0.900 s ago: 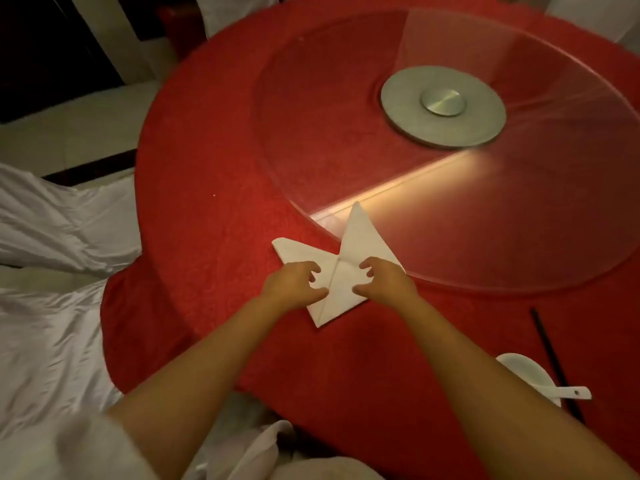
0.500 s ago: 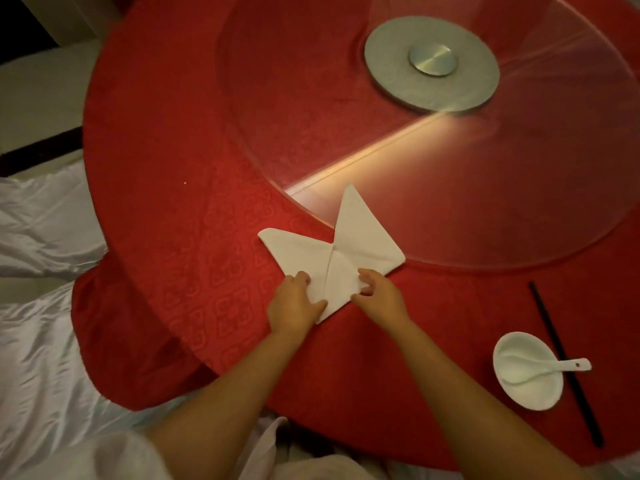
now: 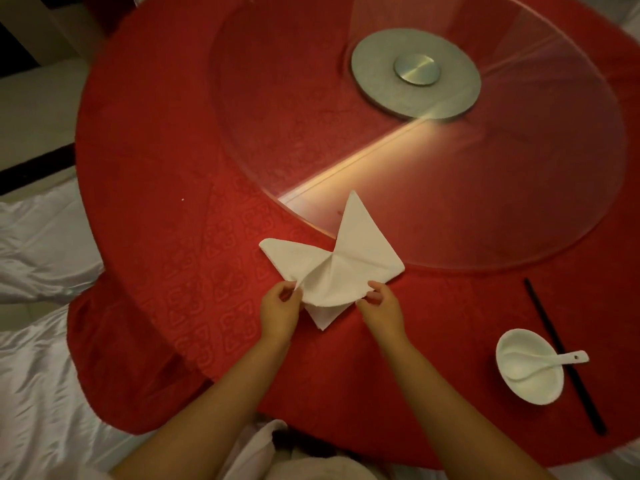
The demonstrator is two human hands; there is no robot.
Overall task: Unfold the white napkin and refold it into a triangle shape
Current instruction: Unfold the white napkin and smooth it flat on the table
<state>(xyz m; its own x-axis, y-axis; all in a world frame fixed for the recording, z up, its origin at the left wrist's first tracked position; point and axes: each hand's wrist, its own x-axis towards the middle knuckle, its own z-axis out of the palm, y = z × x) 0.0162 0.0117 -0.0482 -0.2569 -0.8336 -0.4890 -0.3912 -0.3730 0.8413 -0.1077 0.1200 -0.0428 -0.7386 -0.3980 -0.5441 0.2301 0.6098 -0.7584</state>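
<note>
The white napkin [image 3: 332, 268] lies folded on the red tabletop [image 3: 166, 188], its far point resting on the edge of the glass turntable [image 3: 450, 174]. The left hand [image 3: 280, 311] pinches a lifted flap at the napkin's near left edge; the right hand [image 3: 382, 308] pinches the same flap's right edge. To the right sit a white bowl [image 3: 530, 386] holding a spoon [image 3: 550, 363], beside black chopsticks [image 3: 562, 355].

1. Dim, warm light is tinting the whole scene reddish-orange.
2. A bright streak of glare is running across the glass turntable [image 3: 450, 174].
3. The wide lens is bending the table [image 3: 145, 202] edge.
4. Corners are darkening, and details are looking soft.
</note>
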